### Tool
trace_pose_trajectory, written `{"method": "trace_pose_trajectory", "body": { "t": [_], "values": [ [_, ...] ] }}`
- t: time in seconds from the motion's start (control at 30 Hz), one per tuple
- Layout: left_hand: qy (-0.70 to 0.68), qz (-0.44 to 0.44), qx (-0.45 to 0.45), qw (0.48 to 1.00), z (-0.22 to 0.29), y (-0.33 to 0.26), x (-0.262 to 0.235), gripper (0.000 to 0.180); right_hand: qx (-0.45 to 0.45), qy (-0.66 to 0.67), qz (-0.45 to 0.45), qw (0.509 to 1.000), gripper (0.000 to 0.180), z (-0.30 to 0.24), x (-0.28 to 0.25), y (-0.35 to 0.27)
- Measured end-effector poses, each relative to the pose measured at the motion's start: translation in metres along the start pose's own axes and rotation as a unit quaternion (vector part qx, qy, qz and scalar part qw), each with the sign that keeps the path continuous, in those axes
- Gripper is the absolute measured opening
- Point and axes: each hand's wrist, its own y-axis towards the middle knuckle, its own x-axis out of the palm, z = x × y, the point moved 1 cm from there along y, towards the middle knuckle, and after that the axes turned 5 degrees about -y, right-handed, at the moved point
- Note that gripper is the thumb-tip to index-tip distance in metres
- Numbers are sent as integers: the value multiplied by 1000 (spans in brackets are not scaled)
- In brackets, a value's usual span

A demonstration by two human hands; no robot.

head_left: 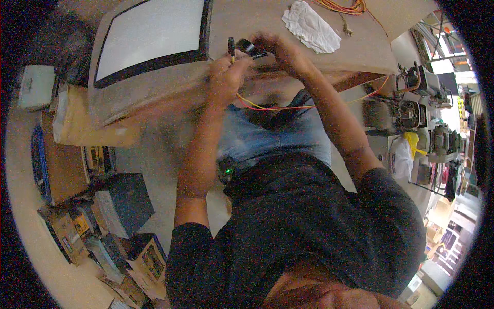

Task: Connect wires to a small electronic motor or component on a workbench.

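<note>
My left hand point(226, 77) is closed round the end of a thin red and yellow wire point(267, 108), over the near edge of the wooden table point(267, 20). A short black piece point(231, 46) stands up out of that fist. Just to the right, my right hand point(275, 51) is curled and blurred. By its fingers is a shiny black curved thing point(249, 48) that looks like a roll of electrical tape. The wire droops below both hands and runs off to the right under my right forearm.
A flat panel with a black frame point(205, 31) lies on the table at left. A crumpled white cloth point(311, 28) and a coil of orange cable point(342, 6) are at far right. Cardboard boxes point(67, 234) stand on the left floor, machines point(406, 110) on the right.
</note>
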Motion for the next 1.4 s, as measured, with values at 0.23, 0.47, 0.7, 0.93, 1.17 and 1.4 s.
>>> {"method": "trace_pose_trajectory", "body": {
  "t": [0.23,0.47,0.7,0.93,1.17,1.4],
  "values": [
    [120,124,-8,985,-12,-1,13,24,-35,-106,-198,974,25,-67,14,29],
    [104,176,127,971,-16,2,24,18,-58,-194,16,979,19,-76,51,7],
    [100,299,142,938,-6,10,28,14,-34,124,181,975,18,-78,58,-16],
    [-181,66,-23,981,-22,8,8,19,3,84,135,987,12,-77,37,-32],
    [-293,-157,-72,941,9,14,-14,46,-74,-13,98,992,11,-74,23,-43],
    [-213,-166,-167,948,37,29,-26,49,-91,-5,34,995,12,-78,22,-51]
  ]
}}
